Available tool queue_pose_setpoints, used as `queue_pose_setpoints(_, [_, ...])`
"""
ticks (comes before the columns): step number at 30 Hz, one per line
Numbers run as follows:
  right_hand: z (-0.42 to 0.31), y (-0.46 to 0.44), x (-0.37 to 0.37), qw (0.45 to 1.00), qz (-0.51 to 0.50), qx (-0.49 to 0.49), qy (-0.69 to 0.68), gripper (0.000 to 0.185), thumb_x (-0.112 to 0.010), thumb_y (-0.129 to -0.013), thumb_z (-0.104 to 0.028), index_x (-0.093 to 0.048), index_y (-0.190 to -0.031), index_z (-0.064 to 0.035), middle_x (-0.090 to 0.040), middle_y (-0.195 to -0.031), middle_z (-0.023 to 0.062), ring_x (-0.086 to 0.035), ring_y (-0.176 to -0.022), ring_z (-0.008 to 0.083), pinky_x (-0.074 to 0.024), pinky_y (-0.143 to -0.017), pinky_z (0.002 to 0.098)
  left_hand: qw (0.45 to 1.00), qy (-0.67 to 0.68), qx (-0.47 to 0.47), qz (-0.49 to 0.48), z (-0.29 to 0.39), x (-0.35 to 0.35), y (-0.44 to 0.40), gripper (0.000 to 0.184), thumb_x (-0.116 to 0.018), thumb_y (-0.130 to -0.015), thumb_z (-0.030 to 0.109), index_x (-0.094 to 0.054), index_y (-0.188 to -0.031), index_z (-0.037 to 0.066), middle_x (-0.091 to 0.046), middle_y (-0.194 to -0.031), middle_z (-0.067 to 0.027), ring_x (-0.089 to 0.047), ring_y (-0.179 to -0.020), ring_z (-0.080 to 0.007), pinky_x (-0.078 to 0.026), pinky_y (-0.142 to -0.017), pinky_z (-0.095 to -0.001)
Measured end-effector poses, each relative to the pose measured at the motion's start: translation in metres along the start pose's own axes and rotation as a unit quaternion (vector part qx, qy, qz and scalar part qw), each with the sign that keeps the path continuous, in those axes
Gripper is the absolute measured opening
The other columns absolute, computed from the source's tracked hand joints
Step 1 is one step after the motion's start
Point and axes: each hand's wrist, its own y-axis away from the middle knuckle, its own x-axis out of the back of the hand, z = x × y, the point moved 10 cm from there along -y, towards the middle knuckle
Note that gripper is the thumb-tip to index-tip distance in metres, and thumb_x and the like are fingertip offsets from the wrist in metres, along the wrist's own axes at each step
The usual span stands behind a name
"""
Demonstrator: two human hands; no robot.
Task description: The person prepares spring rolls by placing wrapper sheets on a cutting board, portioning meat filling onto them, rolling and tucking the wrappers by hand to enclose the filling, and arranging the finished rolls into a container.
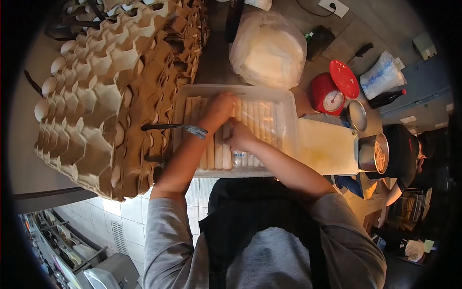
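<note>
A clear plastic container holds a row of long pale rolls, which look like uncooked spring rolls. Over the right-hand rolls lies a clear plastic sheet with small blue print. My left hand is closed near the container's far side, at the sheet's left edge; its fingertips are hidden. Just nearer to me, my right hand has thumb and fingers bent together over the rolls by the same edge. What exactly it pinches is too small to make out.
Stacked egg trays with some eggs tower on the left. Behind the container sits a bulging plastic bag. On the right are a cutting board, a red scale and a metal pot of filling. Another person's arm shows beyond.
</note>
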Motion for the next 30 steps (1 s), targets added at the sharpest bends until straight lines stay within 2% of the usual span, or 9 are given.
queue_pose_setpoints(3, [0.002,0.002,-0.003,0.996,-0.023,-0.002,-0.083,0.083,-0.074,-0.072,-0.004,-0.027,-0.140,0.0041,-0.064,-0.084,0.0178,-0.065,-0.063,0.0206,-0.0533,-0.054,0.0321,0.999,-0.039,-0.006,0.002,-0.007,-0.004,-0.003,0.021,-0.065,-0.073,0.005,-0.068,-0.094,0.003,-0.065,-0.102,-0.0143,-0.058,-0.101,-0.0347,-0.047,-0.090,-0.0408])
queue_pose_setpoints(6, [-0.003,0.017,0.005,0.999,-0.021,0.018,0.020,0.085,-0.071,-0.074,-0.002,-0.020,-0.141,0.0069,-0.062,-0.080,0.0164,-0.065,-0.064,0.0221,-0.0529,-0.052,0.0327,0.999,-0.031,-0.010,0.000,0.004,0.009,0.000,0.020,-0.066,-0.075,0.008,-0.067,-0.094,0.003,-0.065,-0.102,-0.0136,-0.058,-0.102,-0.0338,-0.048,-0.089,-0.0411])
queue_pose_setpoints(13, [0.001,0.034,-0.019,0.998,-0.056,-0.009,-0.037,0.096,-0.072,-0.075,-0.002,-0.006,-0.144,0.0077,-0.062,-0.081,0.0187,-0.066,-0.063,0.0244,-0.0549,-0.054,0.0330,0.997,-0.023,-0.056,0.049,0.027,0.004,0.024,0.039,-0.063,-0.084,0.018,-0.058,-0.121,0.006,-0.053,-0.127,-0.0115,-0.047,-0.120,-0.0324,-0.038,-0.102,-0.0438])
queue_pose_setpoints(19, [-0.013,0.038,0.048,0.990,-0.091,0.025,-0.103,0.051,-0.066,-0.079,0.004,-0.046,-0.125,0.0059,-0.064,-0.085,0.0113,-0.066,-0.073,0.0184,-0.0554,-0.059,0.0308,0.999,-0.047,-0.017,-0.010,0.034,0.009,0.033,0.060,-0.059,-0.089,0.032,-0.041,-0.140,0.008,-0.037,-0.145,-0.0124,-0.031,-0.136,-0.0330,-0.024,-0.112,-0.0480])
queue_pose_setpoints(22, [0.002,0.008,0.159,0.962,0.125,0.122,-0.212,0.031,-0.063,-0.081,0.006,-0.060,-0.112,0.0004,-0.064,-0.088,0.0058,-0.063,-0.078,0.0130,-0.0539,-0.066,0.0285,0.995,-0.100,-0.007,-0.009,0.043,0.004,0.051,0.068,-0.056,-0.090,0.041,-0.034,-0.145,0.007,-0.028,-0.152,-0.0131,-0.022,-0.142,-0.0329,-0.015,-0.116,-0.0503])
queue_pose_setpoints(23, [-0.005,0.000,0.198,0.947,0.245,0.184,-0.094,0.033,-0.066,-0.077,0.003,-0.065,-0.110,-0.0032,-0.066,-0.086,0.0105,-0.064,-0.072,0.0189,-0.0543,-0.067,0.0298,0.994,-0.105,-0.009,-0.025,0.041,-0.003,0.056,0.071,-0.055,-0.090,0.044,-0.033,-0.145,0.006,-0.028,-0.153,-0.0135,-0.020,-0.143,-0.0329,-0.013,-0.116,-0.0514])
queue_pose_setpoints(26, [-0.029,-0.031,0.239,0.880,0.359,0.271,0.151,0.045,-0.071,-0.074,0.000,-0.060,-0.118,-0.0028,-0.066,-0.101,0.0150,-0.064,-0.091,0.0294,-0.0528,-0.082,0.0352,0.990,-0.129,-0.009,-0.054,0.040,-0.015,0.061,0.073,-0.055,-0.089,0.047,-0.033,-0.145,0.005,-0.027,-0.153,-0.0141,-0.019,-0.143,-0.0331,-0.011,-0.116,-0.0538])
queue_pose_setpoints(29, [-0.043,-0.057,0.232,0.829,0.374,0.307,0.278,0.060,-0.079,-0.066,-0.010,-0.060,-0.123,-0.0058,-0.061,-0.119,0.0189,-0.056,-0.111,0.0382,-0.0449,-0.098,0.0398,0.990,-0.125,-0.003,-0.057,0.041,-0.010,0.061,0.073,-0.056,-0.089,0.046,-0.034,-0.144,0.005,-0.027,-0.153,-0.0147,-0.019,-0.143,-0.0336,-0.011,-0.115,-0.0547])
queue_pose_setpoints(30, [-0.038,-0.073,0.229,0.847,0.329,0.274,0.314,0.075,-0.084,-0.058,-0.020,-0.058,-0.127,-0.0098,-0.054,-0.131,0.0184,-0.048,-0.124,0.0369,-0.0376,-0.106,0.0429,0.992,-0.116,-0.011,-0.057,0.043,-0.011,0.060,0.073,-0.057,-0.089,0.046,-0.034,-0.144,0.005,-0.027,-0.153,-0.0150,-0.018,-0.143,-0.0337,-0.011,-0.115,-0.0548])
